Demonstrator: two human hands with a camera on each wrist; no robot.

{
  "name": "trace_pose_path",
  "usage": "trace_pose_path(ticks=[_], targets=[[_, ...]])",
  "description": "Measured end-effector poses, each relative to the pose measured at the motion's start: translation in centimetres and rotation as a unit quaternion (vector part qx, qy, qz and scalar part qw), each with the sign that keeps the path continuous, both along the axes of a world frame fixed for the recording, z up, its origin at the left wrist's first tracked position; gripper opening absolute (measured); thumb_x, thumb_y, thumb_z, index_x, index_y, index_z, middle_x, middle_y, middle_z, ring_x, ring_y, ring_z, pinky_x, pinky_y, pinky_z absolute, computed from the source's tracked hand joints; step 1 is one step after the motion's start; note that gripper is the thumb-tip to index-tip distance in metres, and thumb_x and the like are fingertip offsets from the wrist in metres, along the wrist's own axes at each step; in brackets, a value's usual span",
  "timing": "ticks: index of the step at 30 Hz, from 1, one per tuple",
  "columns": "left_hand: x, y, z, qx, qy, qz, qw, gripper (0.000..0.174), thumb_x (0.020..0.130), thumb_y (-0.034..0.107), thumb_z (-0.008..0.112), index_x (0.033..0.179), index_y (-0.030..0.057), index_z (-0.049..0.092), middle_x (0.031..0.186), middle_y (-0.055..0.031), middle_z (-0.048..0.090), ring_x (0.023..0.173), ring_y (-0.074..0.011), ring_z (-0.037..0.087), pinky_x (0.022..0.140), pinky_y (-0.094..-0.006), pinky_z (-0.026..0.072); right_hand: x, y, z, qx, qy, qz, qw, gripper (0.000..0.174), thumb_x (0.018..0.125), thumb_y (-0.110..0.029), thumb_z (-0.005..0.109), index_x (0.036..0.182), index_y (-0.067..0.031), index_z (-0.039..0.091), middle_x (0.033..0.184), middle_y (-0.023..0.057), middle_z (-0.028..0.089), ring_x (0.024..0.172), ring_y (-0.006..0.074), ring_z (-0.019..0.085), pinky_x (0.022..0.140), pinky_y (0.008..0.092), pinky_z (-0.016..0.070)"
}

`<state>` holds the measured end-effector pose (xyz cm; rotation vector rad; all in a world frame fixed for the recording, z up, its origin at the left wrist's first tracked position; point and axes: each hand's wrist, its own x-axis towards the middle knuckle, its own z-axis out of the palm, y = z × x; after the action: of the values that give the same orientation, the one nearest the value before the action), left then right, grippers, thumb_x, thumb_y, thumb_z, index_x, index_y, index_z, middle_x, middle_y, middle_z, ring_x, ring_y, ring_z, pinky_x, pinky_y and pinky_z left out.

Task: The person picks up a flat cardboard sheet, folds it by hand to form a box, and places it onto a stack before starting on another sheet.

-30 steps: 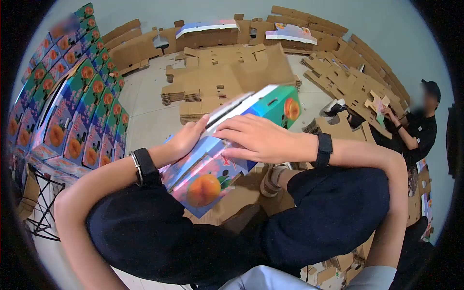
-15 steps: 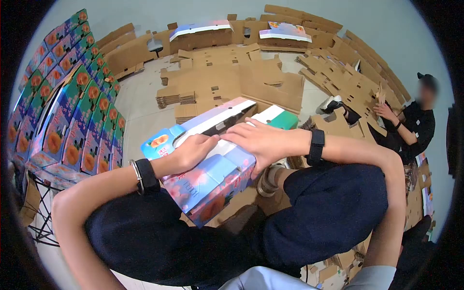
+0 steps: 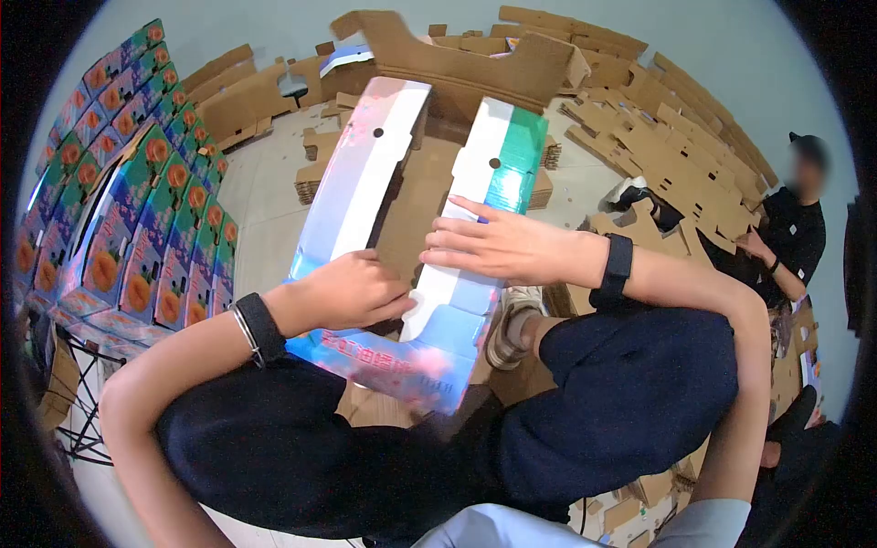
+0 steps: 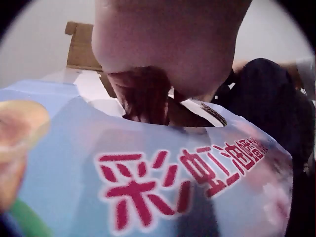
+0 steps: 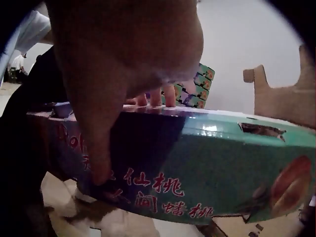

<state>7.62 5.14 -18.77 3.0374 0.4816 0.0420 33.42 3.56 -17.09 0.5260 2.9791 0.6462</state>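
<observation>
A printed cardboard fruit box [image 3: 324,215] lies across the lap with its long opening facing up. White inward flaps with round holes run along both long sides, and a brown cardboard panel [image 3: 457,68] stands up at the far end. At the near end, my left hand [image 3: 352,290] has its fingers curled over the opening's edge; in the left wrist view they reach behind the blue end panel [image 4: 148,163] with red characters. My right hand [image 3: 502,247] grips the right side, fingers on the white flap and thumb down the green-and-blue side wall [image 5: 207,158].
Stacked peach-printed boxes [image 3: 137,228] stand at the left. Flattened brown cardboard [image 3: 658,164] lies on the floor to the right, with more along the back wall. Another person [image 3: 799,228] in black sits at the far right. Dark trousers [image 3: 630,393] support the box from below.
The box has turned so its opening faces up and its length points away. Its brown far panel has come up into view. Both hands have shifted along the edges, the left to the near end.
</observation>
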Motion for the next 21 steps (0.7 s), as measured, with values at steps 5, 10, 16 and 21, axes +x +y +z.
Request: trace_pose_path(ticks=[5, 10, 16, 21], targets=[[-1.3, 1.1, -0.6, 0.141, 0.06, -0.144, 0.978, 0.057, 0.094, 0.043, 0.04, 0.056, 0.0058, 0.061, 0.062, -0.0076, 0.06, 0.076, -0.0225, 0.058, 0.09, -0.0335, 0.0375, 0.4, 0.0, 0.7, 0.061, -0.035, 0.034, 0.997, 0.075, 0.067, -0.014, 0.065, 0.135, -0.0066, 0.035, 0.13, 0.0072, 0.045, 0.127, 0.0238, 0.039, 0.114, 0.0481, 0.016], [-1.1, 1.2, -0.4, 0.144, 0.082, -0.147, 0.975, 0.055, 0.093, 0.04, 0.043, 0.052, 0.0065, 0.058, 0.058, -0.0063, 0.056, 0.074, -0.0208, 0.056, 0.08, -0.0325, 0.0391, 0.9, 0.3, -0.2, 0.063, -0.017, 0.026, 0.998, 0.074, 0.069, -0.014, 0.064, 0.135, -0.0072, 0.034, 0.13, 0.0077, 0.045, 0.126, 0.0228, 0.039, 0.114, 0.0487, 0.0156], [-1.2, 1.4, -0.5, 0.16, 0.035, -0.153, 0.975, 0.047, 0.09, 0.031, 0.047, 0.05, 0.0079, 0.056, 0.053, -0.0051, 0.053, 0.065, -0.0216, 0.055, 0.072, -0.0325, 0.0401, 0.5, -0.3, 0.9, 0.084, -0.036, 0.005, 0.996, 0.079, 0.066, -0.018, 0.067, 0.137, -0.0082, 0.032, 0.13, 0.008, 0.046, 0.125, 0.0225, 0.04, 0.111, 0.0481, 0.0204], [-1.2, 1.5, -1.2, 0.173, 0.019, -0.15, 0.973, 0.045, 0.089, 0.028, 0.049, 0.049, 0.0079, 0.055, 0.05, -0.0045, 0.052, 0.059, -0.0219, 0.054, 0.07, -0.0319, 0.04, -0.5, -2.4, 1.3, -0.147, 0.061, 0.025, 0.987, 0.068, 0.07, -0.018, 0.065, 0.131, -0.007, 0.039, 0.122, 0.0094, 0.049, 0.115, 0.0242, 0.047, 0.097, 0.0434, 0.0387]])
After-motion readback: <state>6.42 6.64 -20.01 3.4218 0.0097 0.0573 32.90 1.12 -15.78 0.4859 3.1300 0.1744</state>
